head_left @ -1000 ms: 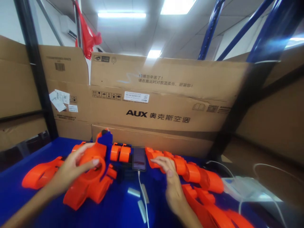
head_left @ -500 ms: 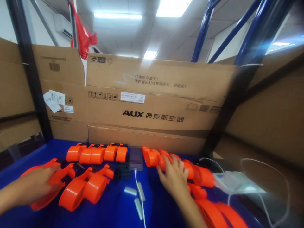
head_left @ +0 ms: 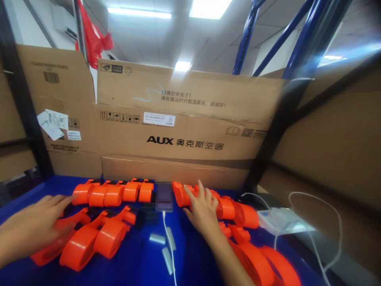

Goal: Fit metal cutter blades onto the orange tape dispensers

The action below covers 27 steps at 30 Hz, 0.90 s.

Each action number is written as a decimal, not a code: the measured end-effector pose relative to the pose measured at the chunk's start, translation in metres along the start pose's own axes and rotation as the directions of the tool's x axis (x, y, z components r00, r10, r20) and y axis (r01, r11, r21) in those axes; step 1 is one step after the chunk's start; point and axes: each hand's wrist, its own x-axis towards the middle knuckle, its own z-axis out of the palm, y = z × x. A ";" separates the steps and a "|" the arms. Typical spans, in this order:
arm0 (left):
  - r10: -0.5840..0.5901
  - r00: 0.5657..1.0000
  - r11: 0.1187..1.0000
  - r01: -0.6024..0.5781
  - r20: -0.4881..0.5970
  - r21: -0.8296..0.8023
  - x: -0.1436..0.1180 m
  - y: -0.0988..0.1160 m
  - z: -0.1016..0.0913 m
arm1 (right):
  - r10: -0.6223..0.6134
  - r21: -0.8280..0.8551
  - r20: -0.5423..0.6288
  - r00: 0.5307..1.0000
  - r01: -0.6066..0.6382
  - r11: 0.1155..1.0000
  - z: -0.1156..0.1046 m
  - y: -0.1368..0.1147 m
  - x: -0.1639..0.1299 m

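Bright orange, rounded plastic pieces with short arms, some ending in black, lie in rows on a blue surface. My left hand (head_left: 38, 226) reaches in from the left, fingers stretched out, above the nearest front-left piece (head_left: 53, 248) and partly covering it. Its fingertips are close to the leftmost back-row piece (head_left: 82, 194). Two more front pieces, one larger (head_left: 77, 248) and one beside it (head_left: 110, 238), lie to its right. My right hand (head_left: 202, 212) spreads its fingers over the right-hand row, by an orange piece (head_left: 181, 196); whether its fingertips touch is unclear.
A dark, blurred phone-like device (head_left: 164, 196) with a white cable (head_left: 167, 238) stands between the rows. Several small silver strips (head_left: 168, 260) lie near the cable. Larger orange curved pieces (head_left: 253, 262) and a white box (head_left: 285, 222) are at right. A cardboard wall (head_left: 190, 163) closes the back.
The view has shifted slightly right. My left hand has lifted, its fingers straightening away from the orange piece they were curled over. My right hand's fingers have spread and shifted left along the row.
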 end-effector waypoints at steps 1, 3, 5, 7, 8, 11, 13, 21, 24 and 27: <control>0.058 0.998 0.998 -0.060 0.035 0.037 0.003 0.004 -0.004 | -0.004 -0.001 0.004 1.000 0.004 1.000 0.001 0.000 0.001; 0.165 0.986 0.984 -0.167 0.035 0.059 0.006 0.020 -0.010 | -0.013 -0.002 0.010 1.000 0.013 1.000 0.002 -0.001 0.002; 0.198 0.978 0.980 -0.199 -0.068 -0.020 0.006 0.047 -0.011 | -0.025 0.002 0.017 1.000 0.025 1.000 0.003 -0.001 0.003; 0.229 0.964 0.939 -0.255 -0.132 -0.232 0.001 0.084 -0.007 | -0.039 0.004 0.025 0.999 0.039 0.999 0.004 -0.001 0.003; 0.208 0.961 0.888 -0.263 -0.179 -0.378 -0.002 0.105 -0.004 | -0.046 0.003 0.029 0.999 0.046 0.999 0.004 -0.001 0.003; 0.151 0.988 0.625 -0.129 -0.042 -0.770 -0.009 0.171 0.008 | -0.055 -0.003 0.031 0.998 0.055 0.998 0.005 -0.001 0.003; 0.161 0.987 0.334 -0.030 0.025 -0.942 -0.007 0.209 0.019 | -0.066 0.004 0.021 0.998 0.066 0.998 0.004 -0.001 0.003; 0.012 0.989 -0.118 0.148 0.148 -0.982 0.037 0.264 0.066 | -0.093 0.144 -0.184 0.978 0.120 0.982 -0.016 0.009 -0.001; 0.035 0.980 -0.071 0.198 0.196 -0.978 0.037 0.265 0.071 | -0.104 0.281 -0.347 0.932 0.209 0.937 -0.030 0.012 -0.006; 0.107 0.948 -0.185 0.314 0.298 -0.931 0.028 0.267 0.069 | -0.192 0.378 -0.414 0.890 0.359 0.853 -0.042 0.005 -0.014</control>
